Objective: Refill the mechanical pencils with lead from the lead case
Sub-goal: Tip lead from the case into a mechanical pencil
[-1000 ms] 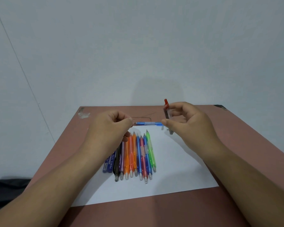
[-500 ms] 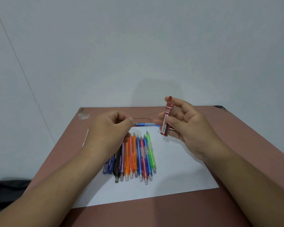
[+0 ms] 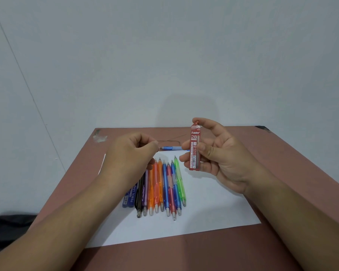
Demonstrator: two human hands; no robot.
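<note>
- The right hand (image 3: 223, 157) holds the red lead case (image 3: 195, 147) upright above the table, its printed face turned toward the person: the thumb presses across the front of the case, fingers curl behind it, and the index finger rests on its top cap.
- The left hand (image 3: 130, 153) is curled, and its fingertips pinch the tip end of a blue pencil (image 3: 169, 148), which lies level in the air.
- That pencil runs from the left hand's grip across to the right, and its far end passes behind the lead case and the right hand's fingers, so the end is hidden.
- Just below both grips, toward the person, a row of pencils (image 3: 160, 188) lies side by side on a white sheet of paper (image 3: 213, 212): black, purple, orange, blue, red and green barrels, tips pointing away.
- At the left end of that row, under the left wrist, lies a blue lead case (image 3: 130, 196) marked "PENCIL LEAD", partly hidden by the arm.
- The paper lies on a reddish-brown table (image 3: 282, 173) that stands against a pale wall.
</note>
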